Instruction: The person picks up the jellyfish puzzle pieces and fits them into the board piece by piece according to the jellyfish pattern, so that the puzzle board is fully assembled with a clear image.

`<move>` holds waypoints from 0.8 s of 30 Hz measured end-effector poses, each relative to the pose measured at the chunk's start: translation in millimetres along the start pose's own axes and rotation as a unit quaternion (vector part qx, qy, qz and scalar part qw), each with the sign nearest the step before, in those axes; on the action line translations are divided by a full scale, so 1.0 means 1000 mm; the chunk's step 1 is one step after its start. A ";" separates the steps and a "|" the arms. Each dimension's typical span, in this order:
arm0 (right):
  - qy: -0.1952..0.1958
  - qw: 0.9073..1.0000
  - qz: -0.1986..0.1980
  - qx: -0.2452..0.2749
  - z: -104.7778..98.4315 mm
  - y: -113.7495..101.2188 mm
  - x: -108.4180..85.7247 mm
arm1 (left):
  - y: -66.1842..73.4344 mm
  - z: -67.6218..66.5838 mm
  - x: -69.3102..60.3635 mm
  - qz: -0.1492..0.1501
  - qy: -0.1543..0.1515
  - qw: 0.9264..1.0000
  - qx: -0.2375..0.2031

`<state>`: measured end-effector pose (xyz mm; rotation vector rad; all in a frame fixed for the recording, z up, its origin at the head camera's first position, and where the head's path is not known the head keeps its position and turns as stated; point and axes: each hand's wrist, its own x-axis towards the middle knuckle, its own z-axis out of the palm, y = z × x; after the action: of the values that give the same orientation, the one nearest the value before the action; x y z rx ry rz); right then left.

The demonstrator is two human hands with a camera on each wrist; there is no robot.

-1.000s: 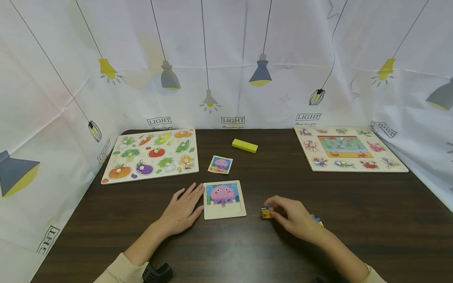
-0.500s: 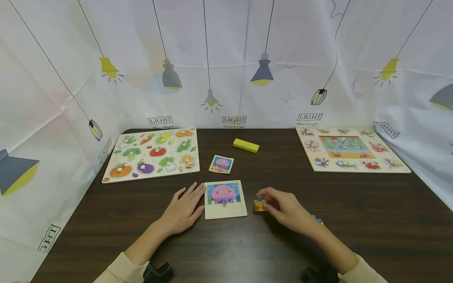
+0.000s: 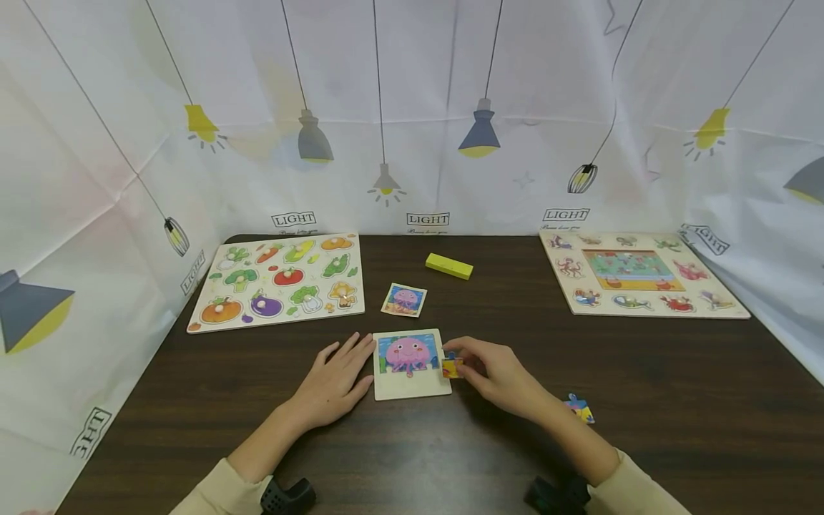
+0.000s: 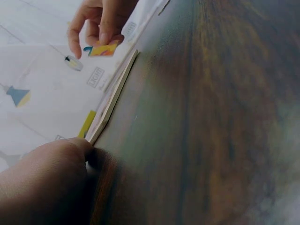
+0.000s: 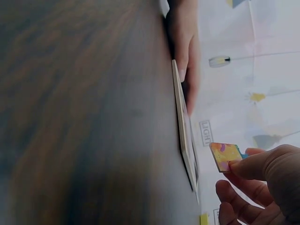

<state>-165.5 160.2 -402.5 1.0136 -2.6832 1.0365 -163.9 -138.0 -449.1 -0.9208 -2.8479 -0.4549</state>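
Note:
My left hand (image 3: 336, 380) lies flat with its fingers straight, touching the left edge of a square wooden puzzle board (image 3: 412, 388). The upper part of that board carries a pink octopus picture (image 3: 408, 354); its lower part is bare wood. In my right hand (image 3: 498, 372) a yellow puzzle piece (image 3: 452, 368) with a blue tab is pinched between thumb and fingers, close to the board's right edge. The right wrist view shows this piece (image 5: 226, 155) held up off the table. Another blue and yellow puzzle piece (image 3: 580, 409) lies beside my right forearm.
Behind the board lie a small octopus picture card (image 3: 404, 300) and a yellow block (image 3: 449, 266). A vegetable puzzle board (image 3: 302, 320) is at the back left, a sea-animal puzzle board (image 3: 644, 309) at the back right. A white printed curtain (image 3: 412, 86) encloses the table's far side.
My right hand has moved left with the pinched puzzle piece, from open table to the board's right edge. The loose piece by the forearm shows more fully. My left hand has stayed put.

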 end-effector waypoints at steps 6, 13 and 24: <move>-0.011 1.000 0.001 0.006 0.007 -0.003 0.010 | -0.001 0.000 0.000 -0.004 -0.005 1.000 -0.005; -0.024 0.999 0.011 0.019 0.017 -0.006 0.020 | 0.000 0.000 0.001 -0.009 -0.011 1.000 -0.007; -0.042 0.998 0.024 0.029 0.036 -0.014 0.038 | 0.000 0.001 0.001 -0.014 -0.013 1.000 -0.012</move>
<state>-181.2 109.5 -410.7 1.0316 -2.7721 1.1107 -164.9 -137.6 -449.6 -0.8972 -2.8890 -0.4844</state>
